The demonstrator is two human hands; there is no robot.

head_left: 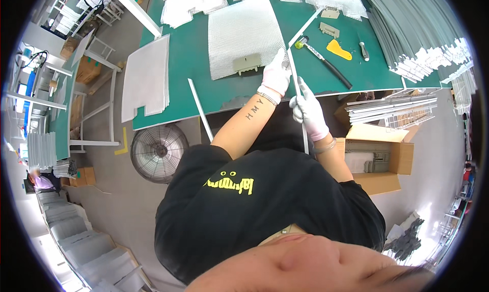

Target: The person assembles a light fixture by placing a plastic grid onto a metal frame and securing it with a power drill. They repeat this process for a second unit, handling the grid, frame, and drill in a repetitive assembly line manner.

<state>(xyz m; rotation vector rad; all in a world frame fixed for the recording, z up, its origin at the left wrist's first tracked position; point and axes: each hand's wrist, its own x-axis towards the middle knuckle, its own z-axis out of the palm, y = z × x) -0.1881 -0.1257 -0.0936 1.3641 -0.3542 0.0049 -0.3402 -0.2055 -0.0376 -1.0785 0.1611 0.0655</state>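
A silver mesh panel [244,30] lies on the green table, a beige slotted plastic piece [247,63] at its near edge. My left hand [275,77], in a white glove, is closed at the panel's near right corner, right beside a long thin white strip [297,83]; its fingers partly cover the corner. Lower and to the right, my gloved right hand [309,112] grips that strip, the index finger lying along it. The strip's lower end reaches past the table edge towards my body. Another white strip [305,27] angles away beyond its upper end.
Right of the strips lie a hammer [326,63], a yellow flat piece [338,49], a screwdriver [363,51] and beige plastic pieces [329,30]. Mesh sheets [147,73] are stacked left, long strips [412,27] right. A floor fan [160,149] and an open carton [402,157] stand below.
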